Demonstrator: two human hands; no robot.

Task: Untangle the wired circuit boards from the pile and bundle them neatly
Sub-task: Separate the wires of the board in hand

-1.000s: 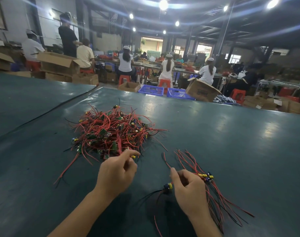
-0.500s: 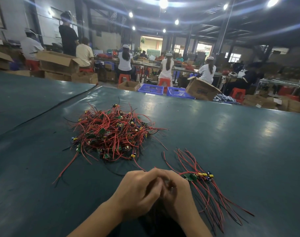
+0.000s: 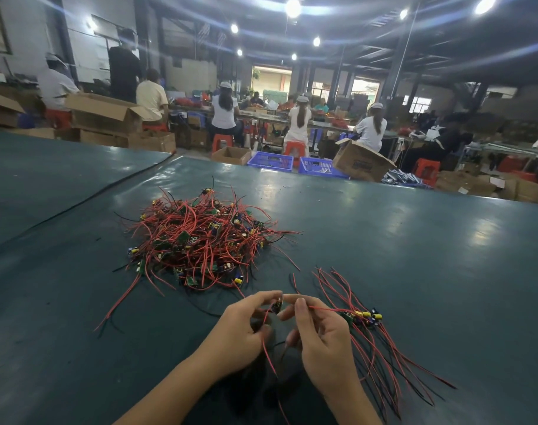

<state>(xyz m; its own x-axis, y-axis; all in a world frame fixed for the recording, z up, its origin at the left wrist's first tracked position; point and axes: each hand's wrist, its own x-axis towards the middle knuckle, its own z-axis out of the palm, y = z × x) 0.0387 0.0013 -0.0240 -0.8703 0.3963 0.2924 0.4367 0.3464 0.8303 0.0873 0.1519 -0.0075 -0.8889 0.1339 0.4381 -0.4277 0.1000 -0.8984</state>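
Progress check: this one's barely dented. The left-hand grip (image 3: 240,328) and right-hand grip (image 3: 321,338) are both pinched down on the same little circuit board (image 3: 277,306), fingertips meeting over it from either side, and it's held just off the table (image 3: 430,256). One red lead (image 3: 267,348) dangles down between the two grips. Another seems to run off past the right grip's forefinger, though I can't tell which board that one belongs to.

What's done: immediately right of the right grip there's a small bunch (image 3: 375,342) of boards lying side by side, with their wires fanned out back toward the person's side of the table. So a handful are freed and roughly lined up — I can't see any tie or wrap on them, so I'd call that sorted, not bundled.

What's left: pretty much everything. The pile (image 3: 200,240) sits ahead of both grips and a bit left of the left one, well apart from the sorted bunch — a dense knot of red wire and green boards. My guess is the held board joins the bunch next.
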